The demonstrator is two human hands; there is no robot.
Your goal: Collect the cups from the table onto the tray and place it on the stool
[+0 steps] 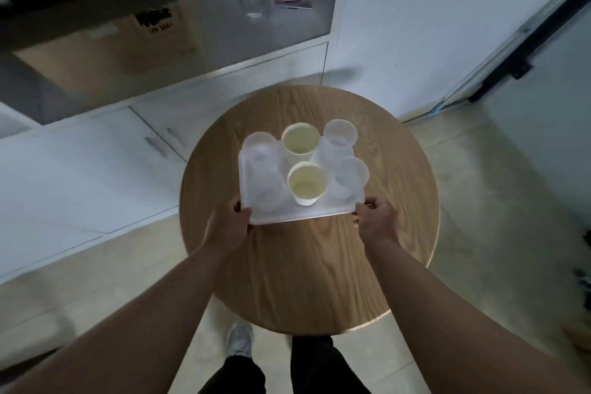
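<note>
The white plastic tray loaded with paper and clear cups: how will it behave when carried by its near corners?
The white plastic tray looks thin, so it may flex, since the left hand and right hand grip only its near edge. The clear plastic cups and paper cups appear empty and light, standing loose, so they likely slide or tip if it tilts.

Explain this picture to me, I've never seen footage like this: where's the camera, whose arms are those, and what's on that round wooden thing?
The camera sits on a person's head, looking down, so the two bare arms are the wearer's own. Below is a round wooden stool top. The left hand and right hand each grip a near corner of a translucent white tray. On it stand two cream paper cups and several clear plastic cups, blurred, so their exact count is uncertain. Whether the tray rests on the wood or hovers above it is unclear.
</note>
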